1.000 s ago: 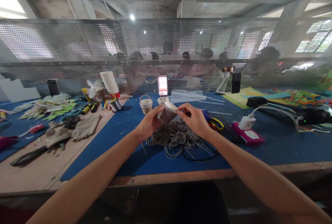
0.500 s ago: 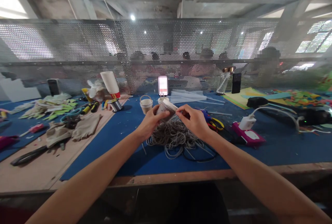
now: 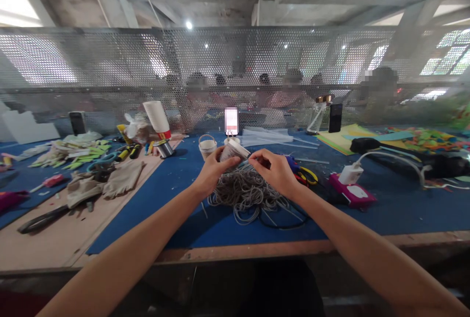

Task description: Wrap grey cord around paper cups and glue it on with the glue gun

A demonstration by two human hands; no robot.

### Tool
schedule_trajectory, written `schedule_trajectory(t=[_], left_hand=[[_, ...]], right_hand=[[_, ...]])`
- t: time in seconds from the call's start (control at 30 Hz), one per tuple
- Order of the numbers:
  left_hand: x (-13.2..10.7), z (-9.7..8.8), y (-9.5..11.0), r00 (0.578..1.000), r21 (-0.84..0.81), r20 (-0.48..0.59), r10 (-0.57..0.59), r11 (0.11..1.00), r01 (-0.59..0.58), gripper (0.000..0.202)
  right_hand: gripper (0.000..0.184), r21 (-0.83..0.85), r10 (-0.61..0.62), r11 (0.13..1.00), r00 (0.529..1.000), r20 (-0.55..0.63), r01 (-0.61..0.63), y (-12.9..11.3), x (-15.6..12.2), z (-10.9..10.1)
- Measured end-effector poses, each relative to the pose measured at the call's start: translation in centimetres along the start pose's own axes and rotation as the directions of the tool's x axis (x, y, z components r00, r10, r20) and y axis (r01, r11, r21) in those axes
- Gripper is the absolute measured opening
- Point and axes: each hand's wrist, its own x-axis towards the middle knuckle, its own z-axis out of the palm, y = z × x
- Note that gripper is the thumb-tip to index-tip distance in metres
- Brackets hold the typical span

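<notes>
My left hand [image 3: 214,170] is wrapped round a paper cup [image 3: 235,149] whose side looks wound with grey cord. The cup lies tilted, its pale end toward my right hand. At that end my right hand [image 3: 272,168] has thumb and forefinger pinched together, apparently on the grey cord, though the fingers cover most of it. Below both hands a loose heap of grey cord [image 3: 249,194] spreads over the blue mat [image 3: 154,224]. Just behind the cup stands a small white bucket with a handle [image 3: 207,147]; another light container is partly hidden behind the cup.
Stacked paper cups [image 3: 157,117] lean at the left, near gloves [image 3: 123,180] and scissors [image 3: 103,161]. A lit phone [image 3: 231,121] stands ahead before a perforated metal screen [image 3: 205,57]. To the right are a magenta power strip [image 3: 354,192], plastic strips [image 3: 268,136] and coloured sheets [image 3: 336,137].
The cup has turned slightly in my left hand, its pale end tipping down to the right. My right hand keeps its pinch in nearly the same place.
</notes>
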Motion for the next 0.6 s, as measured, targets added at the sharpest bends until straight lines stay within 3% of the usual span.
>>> schedule_trajectory(t=[0.2, 0.6], left_hand=[[0.0, 0.0, 0.0, 1.000, 0.027, 0.000, 0.024, 0.999, -0.024, 0.058], [-0.7, 0.7, 1.0, 0.999, -0.083, 0.039, -0.008, 0.996, 0.012, 0.055]], right_hand=[[0.021, -0.029, -0.011, 1.000, 1.000, 0.004, 0.011, 0.2, 0.0, 0.1], [0.018, -0.134, -0.019, 0.991, 1.000, -0.019, 0.016, 0.4, 0.1, 0.0]])
